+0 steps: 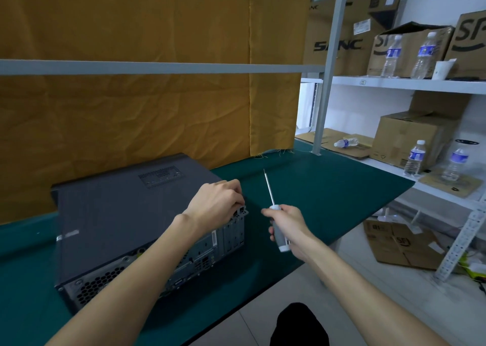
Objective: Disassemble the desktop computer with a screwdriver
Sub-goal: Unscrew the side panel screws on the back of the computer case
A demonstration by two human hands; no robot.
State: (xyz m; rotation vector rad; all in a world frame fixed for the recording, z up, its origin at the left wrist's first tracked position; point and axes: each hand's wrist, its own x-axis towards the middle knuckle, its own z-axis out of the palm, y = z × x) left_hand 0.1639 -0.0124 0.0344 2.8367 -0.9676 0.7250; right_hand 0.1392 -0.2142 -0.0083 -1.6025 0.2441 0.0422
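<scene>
1. Gripping the screwdriver [276, 215] by its grey handle, the right hand [288, 226] has its fingers wrapped fully round it, with the shaft pointing up and away over the green table [328, 188].
2. Curled fingers of the left hand [217, 201] rest on the top right corner of the desktop computer [118, 209], apparently pinching something small there; what exactly is hidden.
3. Lying flat, the case sits at the near left of the table, rear panel facing the person.
4. Risk, as I judge it: a loosened screw could slip from the fingertips and roll off the table's near edge, or the raised tip could scratch the case.
</scene>
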